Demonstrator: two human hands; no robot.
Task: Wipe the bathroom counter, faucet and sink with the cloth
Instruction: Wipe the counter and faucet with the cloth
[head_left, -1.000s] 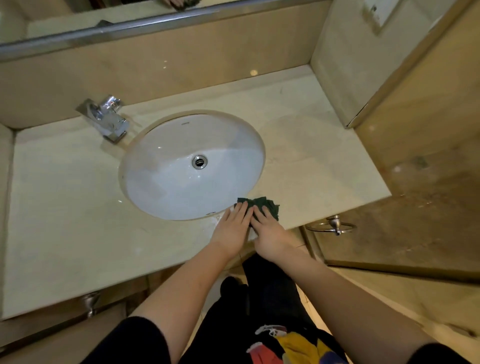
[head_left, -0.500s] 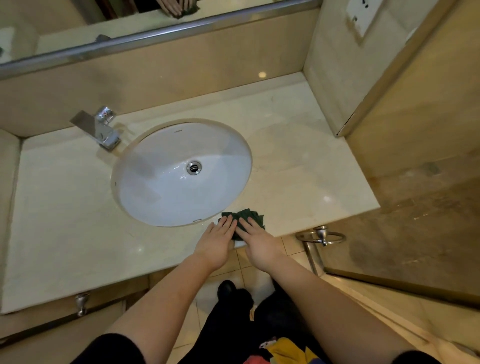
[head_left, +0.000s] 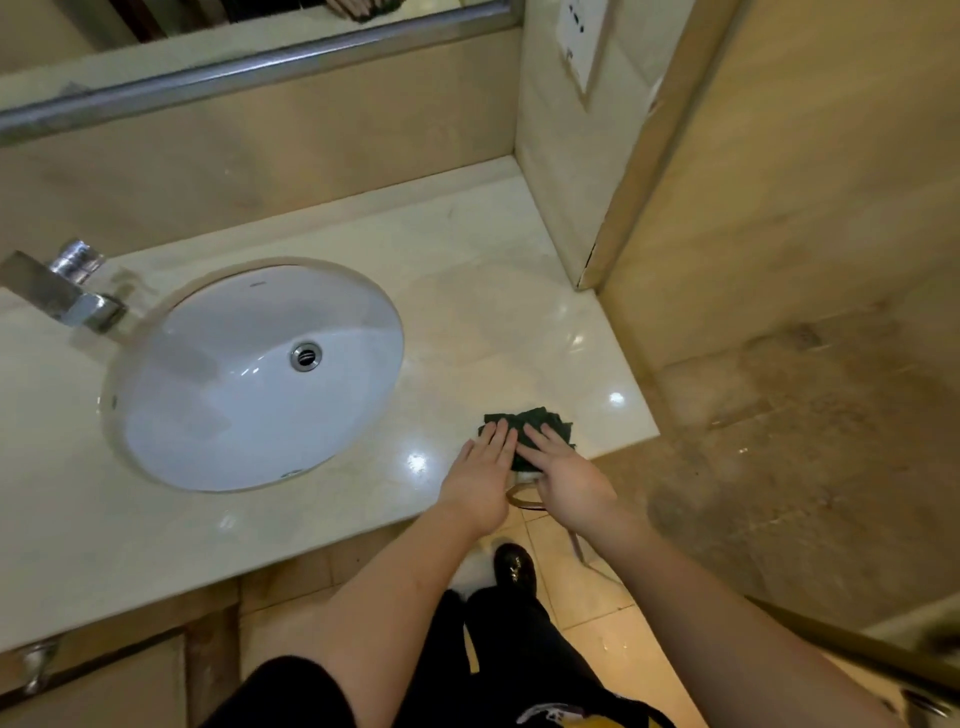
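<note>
Slid rightwards from the white oval sink, the crumpled dark-green cloth lies under flat-fingered left hand and right hand.

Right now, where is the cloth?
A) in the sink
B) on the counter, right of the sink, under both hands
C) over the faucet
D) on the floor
B: the cloth lies on the counter, right of the sink and near the front edge, with the left hand and the right hand pressing flat on it.
</note>
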